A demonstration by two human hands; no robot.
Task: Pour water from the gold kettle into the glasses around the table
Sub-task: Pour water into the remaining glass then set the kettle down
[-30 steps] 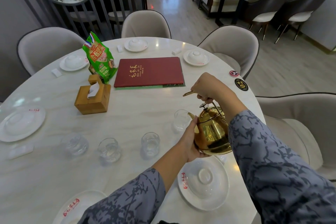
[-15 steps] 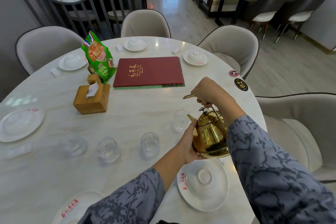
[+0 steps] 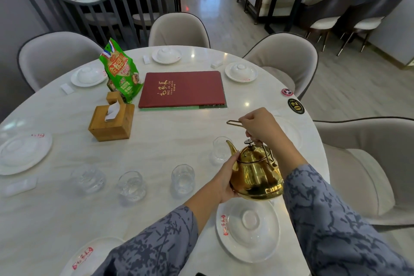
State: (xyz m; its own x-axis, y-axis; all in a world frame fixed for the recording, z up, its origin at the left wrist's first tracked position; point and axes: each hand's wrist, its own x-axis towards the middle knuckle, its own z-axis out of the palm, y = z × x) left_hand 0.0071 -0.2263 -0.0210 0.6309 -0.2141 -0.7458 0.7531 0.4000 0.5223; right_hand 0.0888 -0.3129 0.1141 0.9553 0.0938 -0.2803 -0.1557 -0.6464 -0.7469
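Note:
The gold kettle hangs above the round marble table, near its right side. My right hand grips the kettle's thin top handle. My left hand cups the kettle's belly from the left. The spout points up and left, close to a clear glass just behind it. Three more glasses stand in a row to the left: one, one and one. No water stream is visible.
A white plate with a saucer lies under the kettle. A red menu, a wooden tissue box and a green snack bag sit mid-table. Plates with covered bowls ring the far edge. Beige chairs surround the table.
The kettle and both hands have dropped slightly and come toward me. The spout stays beside the same glass. Nothing else on the table has moved.

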